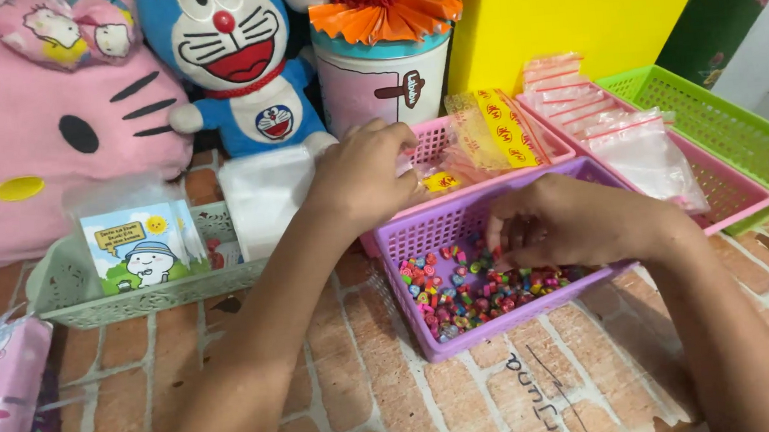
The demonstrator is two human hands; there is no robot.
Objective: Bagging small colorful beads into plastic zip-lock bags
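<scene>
Beads (473, 293) lie heaped in the purple basket (422, 233). Right hand (568, 222) is curled over them, fingertips pinched together among the beads. Left hand (365, 174), just behind that basket, is closed on a small clear bag (425, 169).

Two bare arms come in from the bottom. No sleeves show on them at all. The left hand (365, 174) and the right hand (561, 222) wear no gloves, rings, or watch. The fingernails look short and plain.
</scene>
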